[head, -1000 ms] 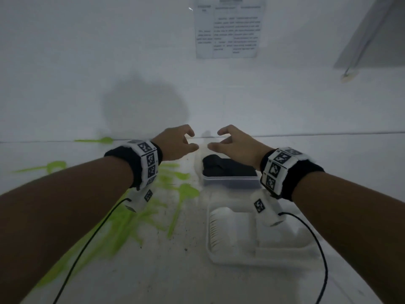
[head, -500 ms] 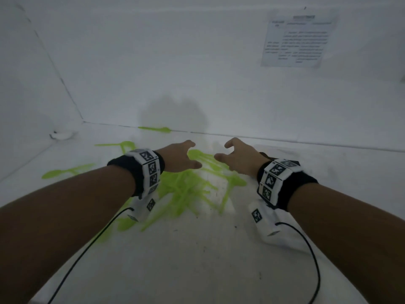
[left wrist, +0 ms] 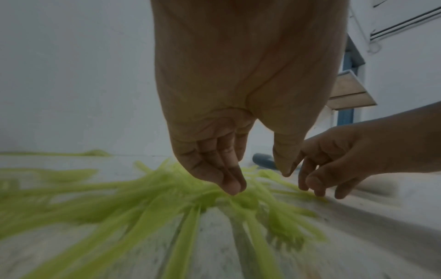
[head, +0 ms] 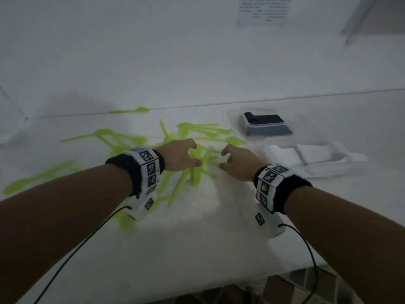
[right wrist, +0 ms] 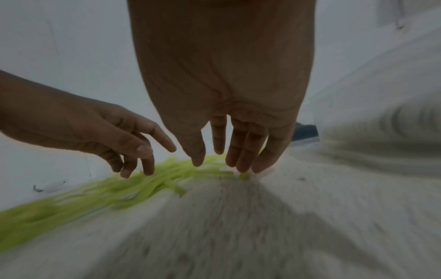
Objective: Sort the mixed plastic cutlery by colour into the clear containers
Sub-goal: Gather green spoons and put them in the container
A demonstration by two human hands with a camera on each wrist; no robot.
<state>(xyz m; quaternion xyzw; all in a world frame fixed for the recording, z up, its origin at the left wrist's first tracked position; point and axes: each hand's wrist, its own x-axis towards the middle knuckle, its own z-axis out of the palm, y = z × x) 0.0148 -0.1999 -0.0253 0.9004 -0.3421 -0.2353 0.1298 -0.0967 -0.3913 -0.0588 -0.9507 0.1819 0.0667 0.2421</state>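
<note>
Hovering over the white table (head: 197,238), both my hands are palm-down above the heap of lime-green plastic cutlery (head: 197,170). My left hand (head: 178,156) has its fingers loosely curled and bunched, thumb apart from them, nothing held. My right hand (head: 237,164) has its fingers (right wrist: 241,151) nearly straight and slightly spread, pointing down at the pile; whether the tips touch a piece I cannot tell, the wrist views being blurred.

The green pieces are thin, flat-handled and matte, lying crossed over one another; spoon bowls show at the 12 o'clock edge of the heap. More green pieces are scattered toward 9 o'clock, and one lone green spoon (head: 131,110) lies at 11 o'clock against the wall (head: 153,62).

At 1 o'clock stands a clear rectangular container (head: 266,130) holding black cutlery (head: 263,118). Just nearer, at 2 o'clock, a second clear container (head: 282,142) holds white cutlery (head: 311,153), with handles overhanging its rim on the right.

Both wrists carry black bands with white marker blocks (head: 149,165) and cabled cameras. A printed sheet (head: 262,10) hangs on the wall at 1 o'clock.
</note>
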